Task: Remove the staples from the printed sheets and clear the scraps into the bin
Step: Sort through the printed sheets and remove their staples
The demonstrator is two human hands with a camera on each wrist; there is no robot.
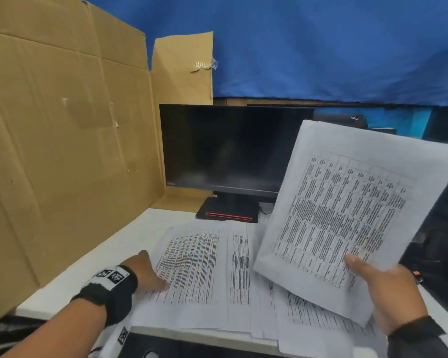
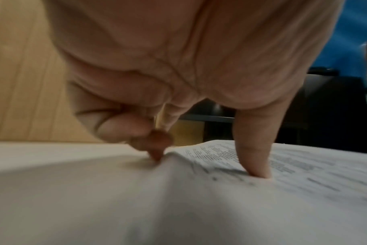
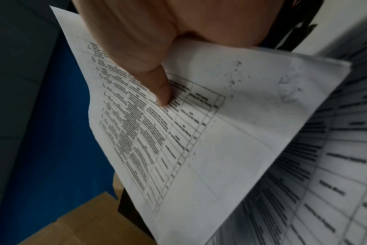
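Observation:
Printed sheets [image 1: 192,267] with dense tables lie spread over the white desk [image 1: 93,262]. My left hand [image 1: 148,272] rests on their left side. In the left wrist view its thumb [image 2: 256,157] presses on the print while curled fingertips [image 2: 157,149] catch the raised paper edge [image 2: 178,159]. My right hand [image 1: 388,288] holds a set of sheets [image 1: 347,210] tilted above the desk, thumb [image 3: 157,86] on top and fingers hidden beneath. Grey scuffs mark that set's near corner [image 3: 287,89]. No staple or bin shows clearly.
A dark monitor [image 1: 233,148] on a stand with a red stripe [image 1: 228,215] stands behind the papers. Cardboard panels [image 1: 62,138] wall off the left. Blue cloth [image 1: 321,47] hangs behind. Black equipment [image 1: 440,241] sits at the right, and a black object [image 1: 179,346] lies at the near edge.

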